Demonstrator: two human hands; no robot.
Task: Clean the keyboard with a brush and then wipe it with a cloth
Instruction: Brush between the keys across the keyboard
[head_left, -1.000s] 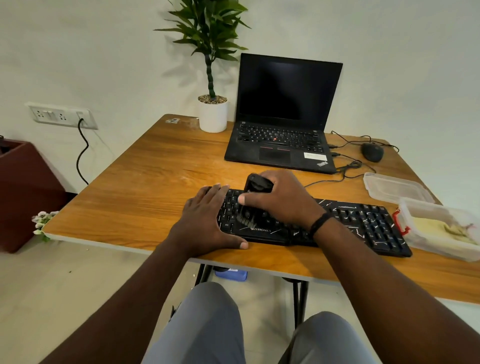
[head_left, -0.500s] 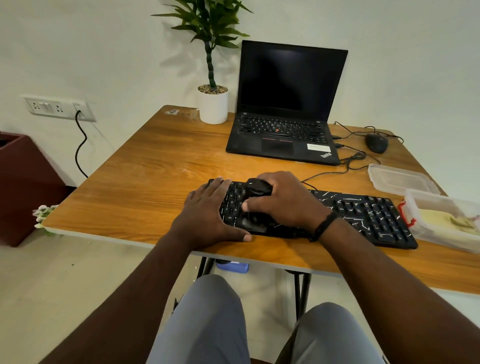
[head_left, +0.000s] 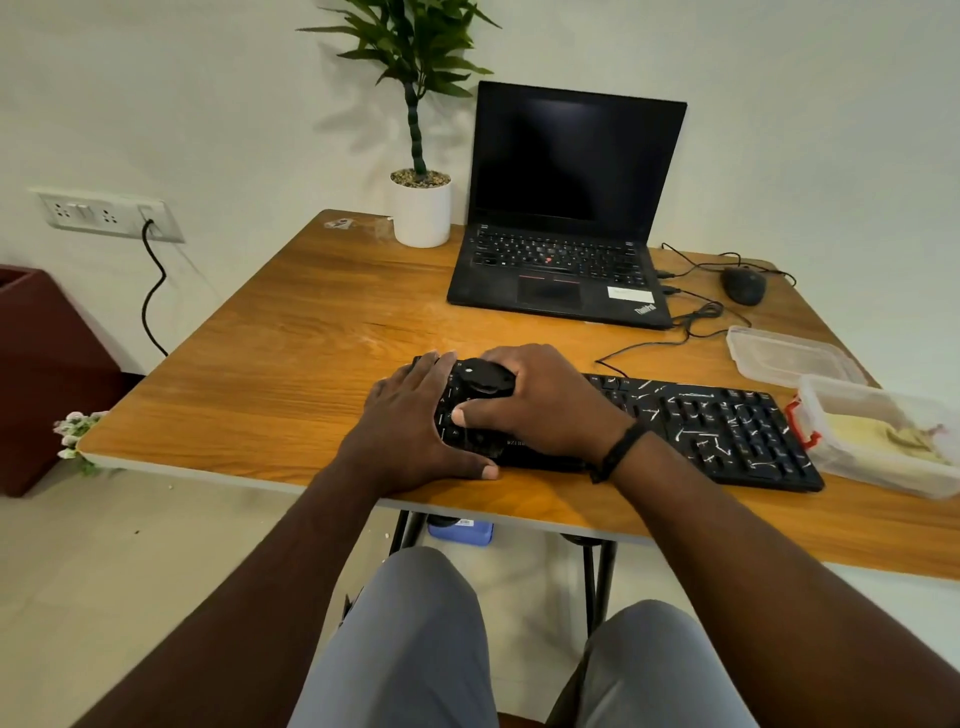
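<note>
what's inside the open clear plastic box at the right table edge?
The clear plastic box holds something pale yellow, likely the cloth, with a darker scrap on it. The frosted walls blur the rest.

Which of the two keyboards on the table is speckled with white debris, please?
The separate black keyboard at the near edge, under both hands, with white specks across its right half. The laptop behind it has clean keys.

Office desk: laptop (head_left: 563, 218), mouse (head_left: 744, 286)
</note>
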